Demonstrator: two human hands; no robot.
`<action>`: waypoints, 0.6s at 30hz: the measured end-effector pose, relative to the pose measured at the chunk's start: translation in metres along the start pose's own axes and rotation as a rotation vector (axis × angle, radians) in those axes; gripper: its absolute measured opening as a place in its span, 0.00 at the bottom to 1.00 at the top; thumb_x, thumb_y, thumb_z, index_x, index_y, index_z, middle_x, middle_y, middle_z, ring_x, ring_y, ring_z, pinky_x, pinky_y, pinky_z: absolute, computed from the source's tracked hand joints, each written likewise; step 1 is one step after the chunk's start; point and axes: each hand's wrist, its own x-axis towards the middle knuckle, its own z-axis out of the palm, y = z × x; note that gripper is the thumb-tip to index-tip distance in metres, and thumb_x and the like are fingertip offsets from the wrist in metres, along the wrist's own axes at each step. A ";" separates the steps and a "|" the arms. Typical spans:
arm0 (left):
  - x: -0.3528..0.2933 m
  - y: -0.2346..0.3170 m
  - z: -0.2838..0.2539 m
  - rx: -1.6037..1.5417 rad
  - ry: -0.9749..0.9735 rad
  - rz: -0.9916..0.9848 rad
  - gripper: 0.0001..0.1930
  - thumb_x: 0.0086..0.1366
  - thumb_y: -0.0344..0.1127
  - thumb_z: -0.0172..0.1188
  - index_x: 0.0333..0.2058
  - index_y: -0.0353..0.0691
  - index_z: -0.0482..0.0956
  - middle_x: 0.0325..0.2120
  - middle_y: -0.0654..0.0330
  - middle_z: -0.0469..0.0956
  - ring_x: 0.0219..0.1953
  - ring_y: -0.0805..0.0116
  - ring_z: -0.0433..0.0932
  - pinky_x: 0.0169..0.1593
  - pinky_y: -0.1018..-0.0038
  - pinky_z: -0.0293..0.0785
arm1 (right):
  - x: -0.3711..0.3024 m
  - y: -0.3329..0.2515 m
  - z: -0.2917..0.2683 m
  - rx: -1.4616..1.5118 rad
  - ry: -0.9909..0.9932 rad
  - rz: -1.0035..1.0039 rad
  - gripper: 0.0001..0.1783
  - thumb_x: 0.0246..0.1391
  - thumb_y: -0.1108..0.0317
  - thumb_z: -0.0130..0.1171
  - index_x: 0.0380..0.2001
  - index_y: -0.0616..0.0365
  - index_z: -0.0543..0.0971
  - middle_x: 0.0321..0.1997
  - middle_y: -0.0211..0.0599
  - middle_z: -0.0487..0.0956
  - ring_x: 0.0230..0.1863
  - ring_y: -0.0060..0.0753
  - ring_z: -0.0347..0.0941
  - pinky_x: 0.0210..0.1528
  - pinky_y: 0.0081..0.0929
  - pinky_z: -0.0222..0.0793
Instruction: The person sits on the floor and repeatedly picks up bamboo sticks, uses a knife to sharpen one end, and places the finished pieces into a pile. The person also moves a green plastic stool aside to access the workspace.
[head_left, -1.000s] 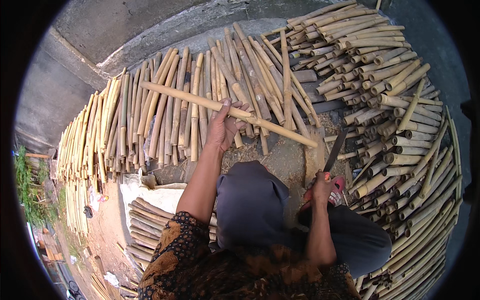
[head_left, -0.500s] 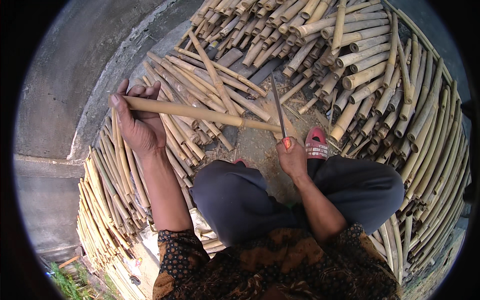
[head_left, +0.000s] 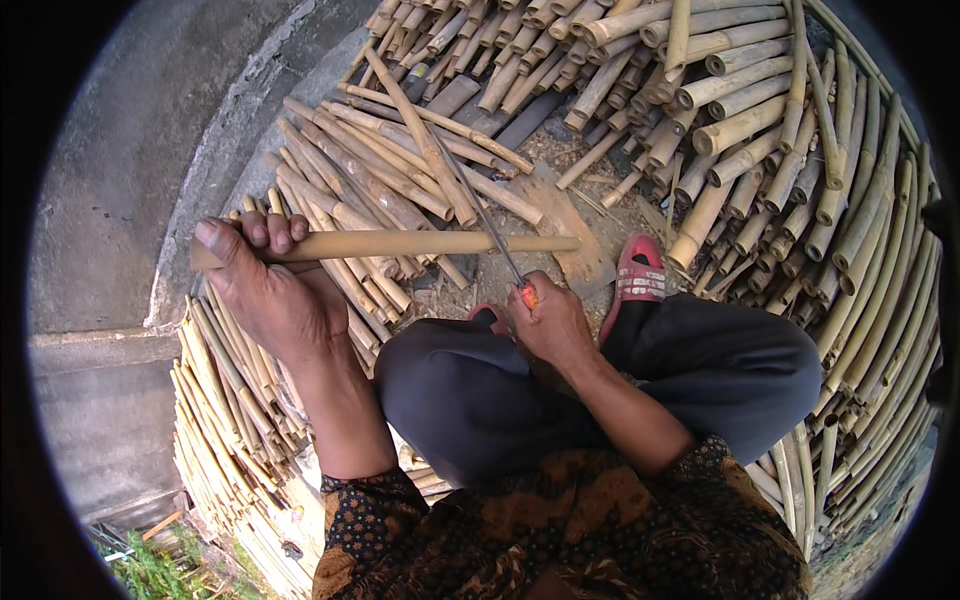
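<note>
Since half a second ago my left hand (head_left: 270,295) has swung the bamboo stick (head_left: 400,244) lower and closer to my lap, and the view has tilted so more of the stacked bamboo shows at the top. From the head view, that hand is wrapped in a fist around the left end of the stick, fingers curled over the top, thumb underneath, holding it level and crosswise above the ground. My right hand (head_left: 550,325) is clenched around the orange-red handle of a long knife (head_left: 480,215); its thin blade runs up and to the left, crossing the stick near its right part, though I cannot tell whether the edge is touching the wood. Below the stick lies a flat wooden block (head_left: 565,225) on the ground among chips and scraps. A foot in a red sandal (head_left: 635,280) rests just right of the block, and my knees in dark trousers (head_left: 700,370) fill the middle. Cut bamboo lengths (head_left: 740,120) are piled all around, from the upper right down the right side, with thinner strips bundled (head_left: 225,400) at the left beside a concrete kerb (head_left: 150,180).
</note>
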 end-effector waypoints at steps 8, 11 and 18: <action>-0.010 0.004 0.003 -0.002 -0.040 0.005 0.15 0.76 0.48 0.56 0.37 0.45 0.65 0.25 0.67 0.62 0.28 0.76 0.63 0.37 0.73 0.69 | -0.001 0.010 -0.004 0.150 0.033 -0.102 0.18 0.64 0.56 0.60 0.35 0.64 0.78 0.25 0.56 0.79 0.29 0.56 0.80 0.35 0.45 0.73; -0.010 0.005 0.003 -0.020 -0.068 -0.004 0.15 0.76 0.48 0.56 0.37 0.45 0.66 0.25 0.66 0.62 0.28 0.75 0.64 0.37 0.73 0.69 | 0.000 0.013 0.001 -0.087 -0.057 0.033 0.17 0.63 0.57 0.60 0.34 0.64 0.77 0.24 0.55 0.79 0.29 0.56 0.80 0.35 0.45 0.73; -0.014 0.006 -0.002 -0.017 -0.051 0.028 0.16 0.77 0.49 0.55 0.36 0.44 0.67 0.24 0.66 0.63 0.26 0.75 0.64 0.34 0.75 0.68 | 0.003 0.020 0.008 -0.026 -0.014 -0.001 0.19 0.63 0.56 0.58 0.36 0.65 0.78 0.28 0.61 0.81 0.34 0.68 0.80 0.38 0.53 0.74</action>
